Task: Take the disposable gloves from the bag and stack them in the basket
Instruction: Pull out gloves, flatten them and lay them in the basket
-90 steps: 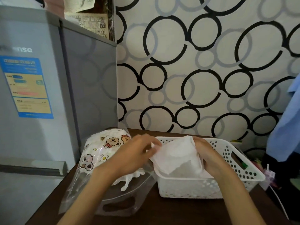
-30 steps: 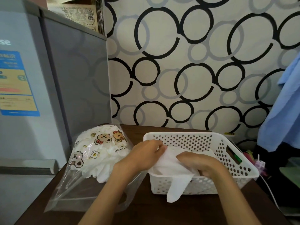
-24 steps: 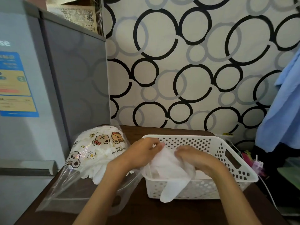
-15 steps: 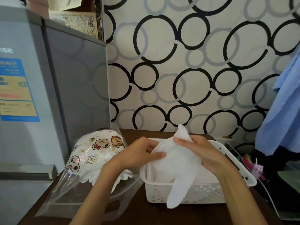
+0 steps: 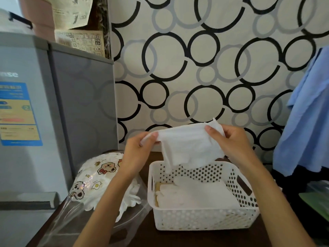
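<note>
A white disposable glove (image 5: pixel 189 144) is stretched out in the air above the white perforated basket (image 5: pixel 204 219). My left hand (image 5: pixel 138 154) pinches its left end and my right hand (image 5: pixel 229 142) pinches its right end. Inside the basket lies a flat stack of white gloves (image 5: pixel 197 195). Left of the basket a clear plastic bag with cartoon bear prints (image 5: pixel 92 184) lies on its side, more white gloves spilling from its mouth.
The basket and bag sit on a dark brown table (image 5: pixel 187 237). A grey fridge (image 5: pixel 44 113) stands close on the left. A wall with a circle pattern is behind. Blue cloth (image 5: pixel 306 122) hangs at the right, with cluttered items below it.
Both hands have lifted the glove from the basket's front rim up above the basket and spread it out sideways; its dangling fingers no longer hang over the rim.
</note>
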Available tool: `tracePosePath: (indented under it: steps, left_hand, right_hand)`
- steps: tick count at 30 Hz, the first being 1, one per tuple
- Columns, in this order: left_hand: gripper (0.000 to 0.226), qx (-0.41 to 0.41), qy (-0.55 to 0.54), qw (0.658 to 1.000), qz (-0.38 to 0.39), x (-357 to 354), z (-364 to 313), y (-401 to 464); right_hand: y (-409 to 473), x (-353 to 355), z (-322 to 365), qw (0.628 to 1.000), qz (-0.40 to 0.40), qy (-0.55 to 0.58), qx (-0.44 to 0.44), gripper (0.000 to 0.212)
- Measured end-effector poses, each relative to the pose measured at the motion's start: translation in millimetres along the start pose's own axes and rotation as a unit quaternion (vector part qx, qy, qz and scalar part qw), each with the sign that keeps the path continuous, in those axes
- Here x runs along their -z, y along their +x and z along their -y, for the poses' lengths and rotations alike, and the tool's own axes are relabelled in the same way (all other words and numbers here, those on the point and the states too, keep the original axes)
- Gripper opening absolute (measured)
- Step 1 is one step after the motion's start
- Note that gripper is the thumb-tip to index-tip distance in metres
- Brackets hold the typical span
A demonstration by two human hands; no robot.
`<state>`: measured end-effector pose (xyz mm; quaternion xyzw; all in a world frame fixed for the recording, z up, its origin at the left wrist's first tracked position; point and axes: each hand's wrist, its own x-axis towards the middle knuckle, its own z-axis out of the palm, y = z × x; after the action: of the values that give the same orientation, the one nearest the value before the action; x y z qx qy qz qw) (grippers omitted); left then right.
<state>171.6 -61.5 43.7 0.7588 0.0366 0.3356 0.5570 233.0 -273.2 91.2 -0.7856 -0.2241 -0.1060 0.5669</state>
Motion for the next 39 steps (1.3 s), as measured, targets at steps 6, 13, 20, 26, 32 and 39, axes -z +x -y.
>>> tracePosePath:
  steps: [6,13,20,26,32,39]
  left_hand:
    - [0.026,-0.062,-0.006,0.985,-0.161,8,-23,-1]
    - [0.032,0.012,0.404,0.901,0.156,-36,24,8]
    - [0.034,-0.004,0.525,0.805,0.278,-76,59,17]
    - [0.035,-0.104,0.624,0.726,0.271,-90,58,19]
    - [0.039,-0.171,0.600,0.756,0.198,-91,42,19]
    - [0.046,-0.003,0.542,0.732,0.413,-88,29,1]
  right_hand:
    - [-5,-18,10,0.992,0.065,0.108,-0.005,0.018]
    - [1,-7,-70,0.978,0.107,-0.072,-0.165,0.019]
    - [11,6,-118,0.917,0.189,-0.309,-0.169,0.026]
    - [14,3,-117,0.856,0.186,-0.454,-0.165,0.032]
    - [14,-1,-117,0.823,0.181,-0.524,-0.122,0.043]
    - [10,-1,-110,0.778,0.314,-0.516,-0.173,0.075]
